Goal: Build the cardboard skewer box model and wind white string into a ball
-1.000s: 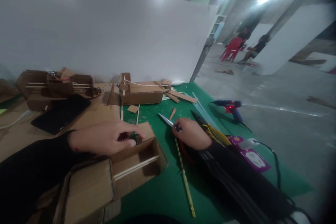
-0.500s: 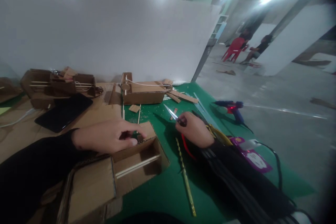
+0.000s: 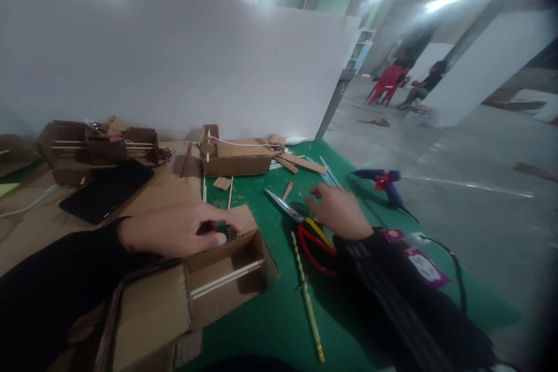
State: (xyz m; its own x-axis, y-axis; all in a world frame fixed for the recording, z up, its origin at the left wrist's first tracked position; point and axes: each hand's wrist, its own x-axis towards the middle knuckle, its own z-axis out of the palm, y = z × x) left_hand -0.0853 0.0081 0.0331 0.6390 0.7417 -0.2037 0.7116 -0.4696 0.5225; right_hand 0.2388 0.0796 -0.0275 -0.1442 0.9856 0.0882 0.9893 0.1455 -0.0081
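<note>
A cardboard box (image 3: 226, 296) with two thin wooden sticks across its inside lies in front of me. My left hand (image 3: 187, 229) is at its far wall, thumb and index finger curled over the top edge; the other fingers are mostly hidden. Scissors (image 3: 320, 238) with red and yellow handles lie on the green tabletop (image 3: 261, 325), blades pointing away and to the left. Just right of them, my right hand (image 3: 340, 209) hovers with bent fingers apart, holding nothing. A twisted yellowish rod (image 3: 309, 302) lies between the box and my right sleeve.
A blue glue gun (image 3: 381, 180) with a clear glue stick lies at the right edge. Purple packaging (image 3: 425, 267) and a black cable are nearer. Farther back are another cardboard model (image 3: 239, 160), cardboard scraps and a black tablet-like slab (image 3: 107, 192). Two people sit in the background.
My right hand has let go of the scissors, which now lie on the table, and has drawn back to the right. My left hand stays on the box.
</note>
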